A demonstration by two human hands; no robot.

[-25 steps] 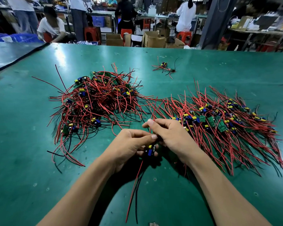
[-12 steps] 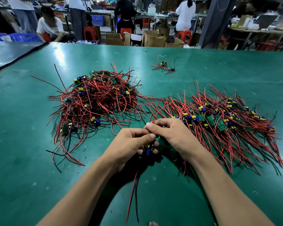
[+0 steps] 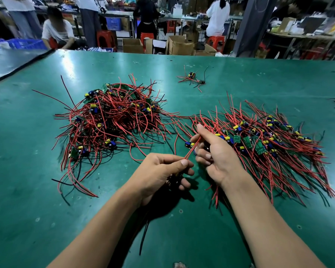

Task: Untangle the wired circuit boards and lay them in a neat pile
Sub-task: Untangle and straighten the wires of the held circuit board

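The table's far edge runs across the top of the view, with boxes, red stools and people just beyond it. At the upper left it meets a darker bench. Bare green mat shows left of the left forearm, between both forearms, and on the far half around a small stray cluster.

A tangled heap sits left of centre. The combed-out pile lies to the right, its near wires touching the right wrist (little room on that side).

Between them, the left hand pinches the ends of red wires with thumb and forefinger. The right hand curls round the same wires just beside their board, which is held off the mat. Black leads trail beneath the left hand.
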